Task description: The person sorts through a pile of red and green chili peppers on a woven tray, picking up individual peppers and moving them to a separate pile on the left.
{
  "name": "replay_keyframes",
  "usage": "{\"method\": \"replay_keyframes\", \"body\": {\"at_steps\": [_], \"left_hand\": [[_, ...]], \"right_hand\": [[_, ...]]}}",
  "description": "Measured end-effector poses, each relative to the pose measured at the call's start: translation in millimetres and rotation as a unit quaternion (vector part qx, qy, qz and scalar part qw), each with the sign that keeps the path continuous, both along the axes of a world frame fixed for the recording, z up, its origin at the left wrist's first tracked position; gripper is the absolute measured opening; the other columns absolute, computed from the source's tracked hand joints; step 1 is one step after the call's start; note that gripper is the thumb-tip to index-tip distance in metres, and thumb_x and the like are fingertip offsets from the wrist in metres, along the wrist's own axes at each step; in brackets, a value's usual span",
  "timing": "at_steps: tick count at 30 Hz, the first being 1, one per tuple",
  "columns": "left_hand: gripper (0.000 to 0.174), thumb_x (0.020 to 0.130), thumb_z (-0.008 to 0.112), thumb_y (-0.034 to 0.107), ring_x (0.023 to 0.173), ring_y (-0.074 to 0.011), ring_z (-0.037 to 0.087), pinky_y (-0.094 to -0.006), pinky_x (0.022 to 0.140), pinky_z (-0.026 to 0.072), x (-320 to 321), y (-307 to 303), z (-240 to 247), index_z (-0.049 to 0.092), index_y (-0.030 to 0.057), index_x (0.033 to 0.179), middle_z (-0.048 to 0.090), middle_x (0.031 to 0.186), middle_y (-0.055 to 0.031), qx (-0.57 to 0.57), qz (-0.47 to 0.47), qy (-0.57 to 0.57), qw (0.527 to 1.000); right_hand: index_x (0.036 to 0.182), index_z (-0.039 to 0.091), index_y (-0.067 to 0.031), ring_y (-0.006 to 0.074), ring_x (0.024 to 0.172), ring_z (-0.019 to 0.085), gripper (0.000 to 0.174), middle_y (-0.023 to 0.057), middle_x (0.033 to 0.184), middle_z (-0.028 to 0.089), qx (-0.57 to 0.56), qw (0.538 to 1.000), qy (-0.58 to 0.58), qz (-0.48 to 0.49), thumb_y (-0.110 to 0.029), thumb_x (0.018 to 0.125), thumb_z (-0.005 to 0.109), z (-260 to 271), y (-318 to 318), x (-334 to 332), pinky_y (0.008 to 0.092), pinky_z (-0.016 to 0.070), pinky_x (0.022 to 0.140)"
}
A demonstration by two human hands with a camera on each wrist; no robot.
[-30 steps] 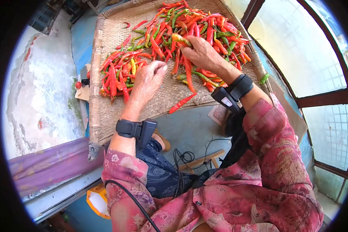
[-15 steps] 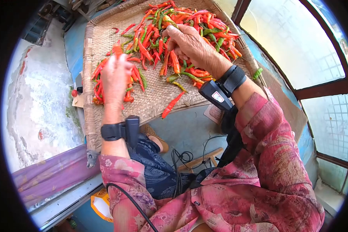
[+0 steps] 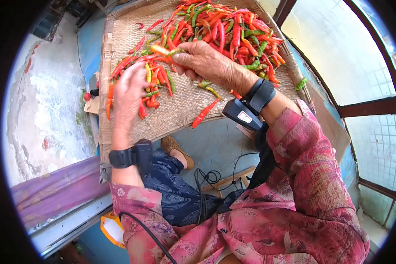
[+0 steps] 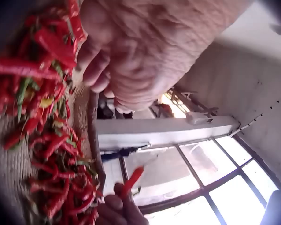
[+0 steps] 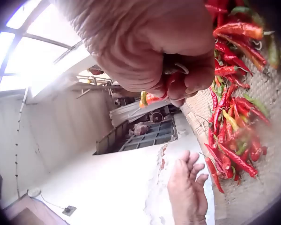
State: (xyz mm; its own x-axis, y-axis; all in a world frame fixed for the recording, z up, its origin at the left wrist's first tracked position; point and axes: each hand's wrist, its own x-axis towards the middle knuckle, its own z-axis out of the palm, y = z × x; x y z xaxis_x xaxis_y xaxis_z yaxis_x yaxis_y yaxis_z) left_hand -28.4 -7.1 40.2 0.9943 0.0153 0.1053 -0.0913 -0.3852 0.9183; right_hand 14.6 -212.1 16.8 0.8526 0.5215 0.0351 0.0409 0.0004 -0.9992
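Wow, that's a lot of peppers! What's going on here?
A person sits at a woven tray spread with red, orange and green chilies. Their right hand pinches one orange chili, held up between a big heap on the far side and a smaller pile towards the left edge. Their left hand hovers open by that smaller pile. One red chili lies alone near the tray's near edge.

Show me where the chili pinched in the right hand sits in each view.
Head: upper centre, the chili pokes left from the right hand.
Left wrist: bottom centre, chili rising from fingertips against the window.
Right wrist: centre, its orange end shows just below the fist.
Shared landmark: the woven tray with its chili pile.
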Motion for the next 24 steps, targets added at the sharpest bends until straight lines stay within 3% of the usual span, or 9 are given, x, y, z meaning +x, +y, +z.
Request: {"method": "replay_keyframes", "body": {"at_steps": [4, 7, 10, 14, 16, 19, 20, 22, 24], "left_hand": [[0.035, 0.09, 0.054, 0.032, 0.07, -0.0038, 0.052, -0.018, 0.058, 0.0401, 6.6, -20.2, -10.6, 0.057, 0.0047, 0.111, 0.059, 0.085, 0.0018, -0.147, -0.077, 0.022, 0.986], [0.029, 0.089, 0.055, 0.031, 0.068, -0.0032, 0.052, -0.0175, 0.057, 0.0391, 12.8, -12.1, -8.7, 0.059, 0.0063, 0.105, 0.06, 0.081, 0.0031, -0.194, -0.055, 0.028, 0.979], [0.024, 0.088, 0.057, 0.031, 0.064, -0.0029, 0.051, -0.017, 0.056, 0.0381, 16.9, 12.7, 4.2, 0.059, 0.0086, 0.093, 0.061, 0.079, 0.0027, -0.147, 0.053, -0.02, 0.987], [0.032, 0.087, 0.055, 0.034, 0.065, -0.0092, 0.056, -0.0239, 0.058, 0.0428, 17.4, 73.1, -0.9, 0.058, 0.0054, 0.101, 0.063, 0.077, -0.0025, 0.079, 0.102, 0.041, 0.991], [0.035, 0.087, 0.055, 0.031, 0.07, -0.0213, 0.06, -0.0322, 0.064, 0.0467, 18.1, 97.4, -15.4, 0.057, 0.0026, 0.107, 0.063, 0.077, -0.0081, 0.5, 0.111, -0.065, 0.856], [0.037, 0.086, 0.055, 0.029, 0.076, -0.0316, 0.061, -0.0389, 0.069, 0.0474, 13.9, 104.6, -29.8, 0.056, 0.0012, 0.11, 0.062, 0.082, -0.0128, 0.561, 0.125, -0.207, 0.792], [0.037, 0.086, 0.055, 0.029, 0.076, -0.0316, 0.061, -0.0389, 0.069, 0.0474, 18.9, 103.0, -33.0, 0.056, 0.0012, 0.11, 0.062, 0.082, -0.0128, 0.561, 0.123, -0.208, 0.791], [0.036, 0.088, 0.053, 0.032, 0.071, -0.0218, 0.059, -0.0317, 0.063, 0.047, 22.6, 70.1, -28.2, 0.057, 0.0027, 0.109, 0.063, 0.088, -0.0099, 0.303, 0.07, -0.167, 0.936], [0.035, 0.09, 0.052, 0.033, 0.065, -0.0104, 0.054, -0.0227, 0.059, 0.0433, 4.8, 13.7, 1.6, 0.058, 0.0051, 0.11, 0.063, 0.091, -0.0059, 0.095, 0.007, 0.043, 0.995]], "right_hand": [[0.087, 0.057, -0.0047, 0.0041, 0.051, 0.05, 0.027, -0.0013, 0.064, 0.055, -0.028, 0.998, -0.013, 0.047, -0.028, 0.094, 0.047, 0.1, 15.1, -10.2, 0.0198, 0.039, 0.041], [0.091, 0.058, -0.0032, 0.0063, 0.054, 0.055, 0.027, 0.0009, 0.065, 0.057, -0.034, 0.996, -0.076, -0.024, -0.027, 0.094, 0.046, -2.7, 17.5, -6.5, 0.0204, 0.0437, 0.043], [0.093, 0.058, -0.0001, 0.0103, 0.05, 0.054, 0.028, 0.0043, 0.064, 0.057, 0.001, 0.998, -0.001, -0.06, -0.025, 0.092, 0.044, 2.2, 3.3, -2.0, 0.0248, 0.0439, 0.043], [0.085, 0.052, -0.0017, 0.0115, 0.049, 0.047, 0.024, 0.005, 0.062, 0.052, 0.109, 0.977, 0.114, -0.146, -0.025, 0.089, 0.05, -5.6, -8.4, 12.8, 0.026, 0.0369, 0.04], [0.085, 0.051, -0.0021, 0.0116, 0.051, 0.048, 0.024, 0.0049, 0.064, 0.052, 0.131, 0.968, 0.13, -0.172, -0.025, 0.089, 0.05, -7.7, -11.0, 17.7, 0.026, 0.0376, 0.041], [0.086, 0.053, -0.0019, 0.0123, 0.054, 0.051, 0.022, 0.005, 0.067, 0.054, 0.171, 0.946, 0.179, -0.209, -0.023, 0.089, 0.049, -3.1, -14.2, 14.9, 0.0275, 0.0397, 0.043], [0.091, 0.053, -0.0013, 0.011, 0.057, 0.05, 0.024, 0.0041, 0.069, 0.052, 0.154, 0.958, 0.161, -0.18, -0.025, 0.09, 0.047, -2.1, -12.9, 11.9, 0.0261, 0.0421, 0.048], [0.101, 0.055, 0.0001, 0.0115, 0.067, 0.053, 0.034, 0.0044, 0.077, 0.054, 0.099, 0.985, 0.097, -0.101, -0.03, 0.094, 0.041, 1.9, -11.7, 5.1, 0.0257, 0.0467, 0.058], [0.105, 0.056, -0.0005, 0.0127, 0.07, 0.054, 0.038, 0.0046, 0.08, 0.056, 0.037, 0.996, -0.007, -0.075, -0.033, 0.094, 0.039, 1.3, -6.8, 2.1, 0.0263, 0.0475, 0.061]]}}
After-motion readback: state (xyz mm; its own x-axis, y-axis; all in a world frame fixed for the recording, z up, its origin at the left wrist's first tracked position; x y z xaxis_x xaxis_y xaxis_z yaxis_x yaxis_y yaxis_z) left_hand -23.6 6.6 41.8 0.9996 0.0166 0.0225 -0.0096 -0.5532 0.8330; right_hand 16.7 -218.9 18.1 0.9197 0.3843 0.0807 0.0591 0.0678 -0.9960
